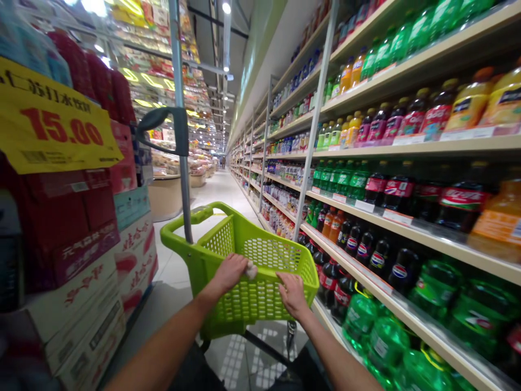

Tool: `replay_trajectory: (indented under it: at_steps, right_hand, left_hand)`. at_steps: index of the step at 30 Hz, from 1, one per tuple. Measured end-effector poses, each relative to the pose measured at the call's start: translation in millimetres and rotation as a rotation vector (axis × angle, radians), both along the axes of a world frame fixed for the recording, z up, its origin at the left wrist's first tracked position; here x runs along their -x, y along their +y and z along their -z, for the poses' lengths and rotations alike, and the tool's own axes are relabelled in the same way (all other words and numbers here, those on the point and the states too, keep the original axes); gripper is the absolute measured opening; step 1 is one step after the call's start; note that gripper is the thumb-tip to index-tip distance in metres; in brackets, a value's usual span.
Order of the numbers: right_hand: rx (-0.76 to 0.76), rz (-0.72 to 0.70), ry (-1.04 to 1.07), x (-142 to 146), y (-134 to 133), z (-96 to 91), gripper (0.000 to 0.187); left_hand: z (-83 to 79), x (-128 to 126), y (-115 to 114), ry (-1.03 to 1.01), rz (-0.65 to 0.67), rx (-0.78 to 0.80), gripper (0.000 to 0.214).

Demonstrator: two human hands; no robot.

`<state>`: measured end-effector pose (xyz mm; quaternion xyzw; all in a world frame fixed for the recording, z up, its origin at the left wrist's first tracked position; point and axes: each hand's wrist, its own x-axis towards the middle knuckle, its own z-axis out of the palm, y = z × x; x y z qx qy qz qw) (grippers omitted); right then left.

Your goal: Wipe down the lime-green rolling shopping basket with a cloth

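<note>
A green plastic rolling shopping basket [260, 296] with perforated sides stands on the floor between my legs. Its long grey pull handle [179, 108] rises at the far left corner, topped with a dark loop. My left hand [230, 271] is closed over the near rim. A small white crumpled thing, maybe a tissue [251, 270], shows at its fingers. Farther right on the same rim, my right hand [292, 293] is hooked with bent fingers over the edge. Through the open top I see the basket's inner wall, and its near part is hidden by the rim.
Shelves [407, 141] of soda and juice bottles line the right, close to the basket. Stacked drink cartons [81, 304] with a yellow price sign [57, 119] stand on the left. A tiled aisle [217, 187] runs ahead between the shelves and a round display stand [165, 198].
</note>
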<state>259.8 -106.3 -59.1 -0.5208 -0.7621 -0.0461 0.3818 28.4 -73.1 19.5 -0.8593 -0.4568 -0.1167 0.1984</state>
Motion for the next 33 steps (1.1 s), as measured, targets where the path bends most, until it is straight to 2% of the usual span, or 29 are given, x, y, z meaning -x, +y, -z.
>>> replay_trajectory:
  at_steps: [4, 6, 8, 13, 15, 16, 18, 21, 23, 24, 26, 29, 31, 33]
  right_hand:
    - [-0.03, -0.05, 0.01, -14, 6, 6.2, 0.035]
    - [-0.036, -0.028, 0.036, -13, 8, 7.7, 0.033]
    - [-0.033, -0.013, 0.049, -8, 7, 7.8, 0.032]
    - [-0.05, -0.04, 0.027, -6, 6, 8.5, 0.033]
    - [-0.059, -0.072, 0.015, -11, 8, 9.4, 0.034]
    - [-0.059, -0.087, 0.013, -14, 9, 9.7, 0.034]
    - [-0.053, -0.097, 0.024, -19, 12, 9.5, 0.033]
    - [-0.047, -0.052, 0.068, -20, 15, 8.1, 0.031]
    - [-0.046, -0.027, 0.086, -18, 16, 7.2, 0.03]
    - [-0.046, -0.024, 0.087, -17, 15, 7.0, 0.03]
    - [-0.05, -0.02, 0.081, -14, 14, 7.3, 0.03]
    - [-0.062, -0.018, 0.061, -12, 13, 9.7, 0.03]
    - [-0.071, -0.041, 0.034, -12, 13, 12.0, 0.031]
    - [-0.079, -0.066, 0.007, -14, 14, 13.8, 0.033]
  left_hand:
    - [-36.4, 63, -2, 0.037, -0.161, -0.054, 0.014]
    - [-49.3, 81, -6, 0.026, -0.218, -0.07, 0.017]
    - [-47.8, 74, -10, -0.002, -0.228, -0.036, 0.019]
    - [-10.9, 13, -13, -0.005, -0.07, 0.067, 0.018]
    - [-7.6, 11, -12, -0.003, -0.001, 0.092, 0.017]
    - [-11.4, 18, -12, -0.011, 0.007, 0.093, 0.017]
    - [-29.1, 45, -14, -0.042, -0.029, 0.056, 0.015]
    - [-68.3, 87, -20, -0.087, -0.059, -0.078, 0.012]
    - [-87.6, 99, -22, -0.1, -0.024, -0.13, 0.011]
    - [-91.4, 97, -22, -0.102, -0.016, -0.123, 0.012]
    - [-85.1, 82, -21, -0.097, -0.021, -0.067, 0.016]
    - [-51.2, 41, -16, -0.148, -0.071, 0.024, 0.024]
    - [-28.0, 18, -12, -0.164, -0.108, 0.05, 0.02]
    - [-15.7, 8, -11, -0.137, -0.108, 0.069, 0.019]
